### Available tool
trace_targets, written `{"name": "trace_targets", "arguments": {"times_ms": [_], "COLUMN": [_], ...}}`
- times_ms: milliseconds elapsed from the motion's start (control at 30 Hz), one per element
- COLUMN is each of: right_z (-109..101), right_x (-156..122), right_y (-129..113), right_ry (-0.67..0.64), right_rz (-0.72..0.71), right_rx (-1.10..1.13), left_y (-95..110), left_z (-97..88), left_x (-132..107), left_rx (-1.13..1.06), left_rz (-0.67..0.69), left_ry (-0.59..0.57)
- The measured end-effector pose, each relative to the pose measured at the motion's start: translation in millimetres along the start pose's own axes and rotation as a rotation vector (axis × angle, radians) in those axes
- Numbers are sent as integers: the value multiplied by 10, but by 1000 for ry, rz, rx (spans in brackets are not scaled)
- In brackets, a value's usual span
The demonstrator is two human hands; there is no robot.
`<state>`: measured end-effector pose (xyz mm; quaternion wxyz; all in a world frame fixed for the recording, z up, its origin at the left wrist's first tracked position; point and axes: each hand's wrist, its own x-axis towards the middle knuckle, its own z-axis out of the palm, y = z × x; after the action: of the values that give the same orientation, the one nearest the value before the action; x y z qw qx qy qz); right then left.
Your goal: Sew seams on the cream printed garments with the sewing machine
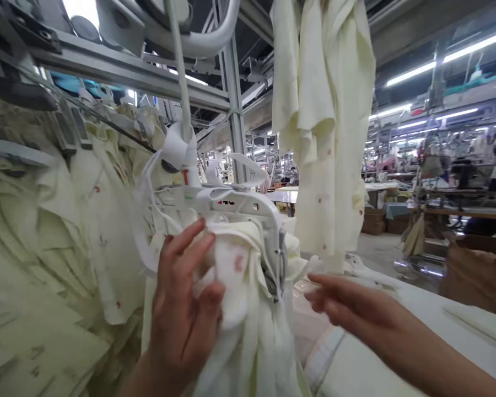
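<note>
A white plastic hanger clamp [268, 212] hangs in front of me, holding pale cream fabric pieces [248, 275] with small reddish prints. My left hand [186, 309] is at the left side of this bundle, fingers raised and thumb apart, its fingertips close to the cloth's upper edge. Whether they touch it I cannot tell. To the right of the clamp, my right hand [347, 303] reaches in with fingers stretched out and nothing in them. It is slightly blurred.
More cream garment pieces [25, 275] hang thickly at left from a metal rail [136, 74]. Long cream panels [322, 138] hang at upper right. A white table [409, 331] with cloth on it lies at right, and a brown carton [471, 275] stands beyond it.
</note>
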<state>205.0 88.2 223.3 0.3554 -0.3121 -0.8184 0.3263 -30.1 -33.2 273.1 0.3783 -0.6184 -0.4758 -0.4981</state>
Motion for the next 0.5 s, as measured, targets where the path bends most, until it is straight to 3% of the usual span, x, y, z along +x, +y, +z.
{"name": "trace_targets", "arguments": {"times_ms": [67,100,200,333,500], "right_z": [67,116,233,95,-366], "right_x": [290,404,597,614,549], "right_y": [-278,-390,-604,-713,-789], "right_ry": [-161,-178,-57,205,634], "right_rz": [52,52,6,-155,-383], "right_rx": [402,565,768,376,-170], "left_y": [-75,-89,-86,-116,-195], "left_z": [38,53,74,80,155], "left_x": [90,120,204,323,346], "left_rx": [2,23,70,-17,-153], "left_rz": [-18,-11,64,162,75], "left_ry": [-92,-140,-230,-224,-211]}}
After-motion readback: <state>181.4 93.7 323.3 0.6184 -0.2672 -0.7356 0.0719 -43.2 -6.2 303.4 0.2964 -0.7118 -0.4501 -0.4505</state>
